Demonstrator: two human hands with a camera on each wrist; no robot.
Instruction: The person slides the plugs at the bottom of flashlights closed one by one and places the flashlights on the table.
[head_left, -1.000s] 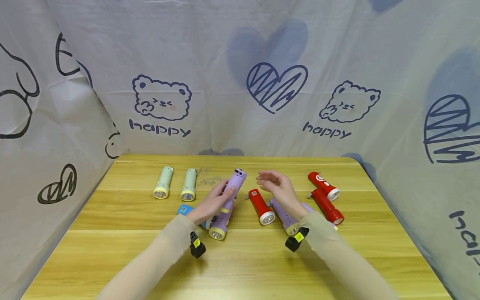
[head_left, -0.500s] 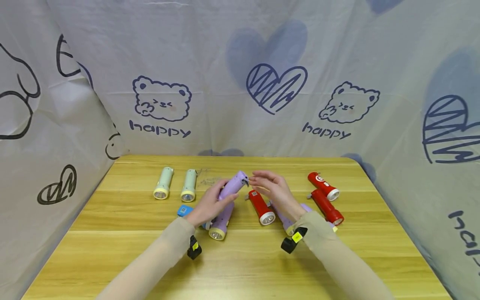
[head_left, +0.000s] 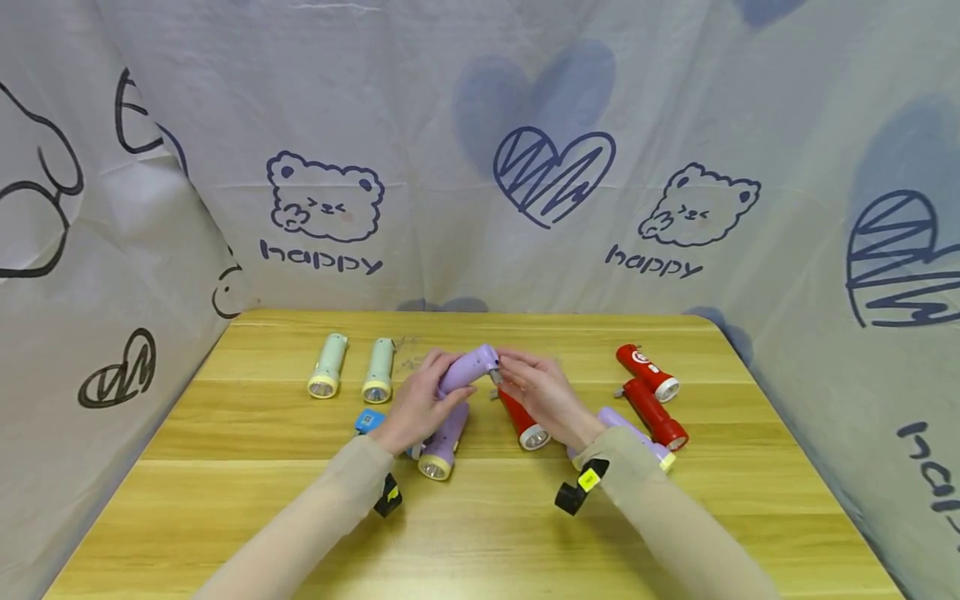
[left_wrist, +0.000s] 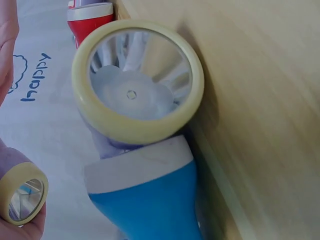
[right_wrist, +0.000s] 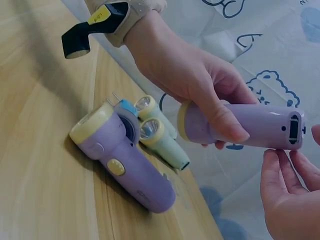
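Note:
My left hand (head_left: 417, 408) grips a purple flashlight (head_left: 467, 372) above the table, its tail pointing right. In the right wrist view, the thumb lies along the purple body (right_wrist: 255, 122) and a dark slot shows in the tail end. My right hand (head_left: 551, 398) is at that tail; its extended fingertips (right_wrist: 272, 157) touch the underside while the thumb stays apart. A small grey plug piece (head_left: 495, 375) sticks out there. Under the left hand lie another purple flashlight (head_left: 441, 450) and a partly hidden blue flashlight (head_left: 369, 420).
Two pale green flashlights (head_left: 328, 365) lie at the back left. A red flashlight (head_left: 519, 417) and a purple flashlight (head_left: 622, 421) lie around the right forearm. Two more red flashlights (head_left: 654, 412) are farther right on the wooden table (head_left: 480, 533). A printed cloth hangs behind.
My left hand has tilted the purple flashlight so its tail points further right and lower. My right hand has moved left from standing apart to touching the tail.

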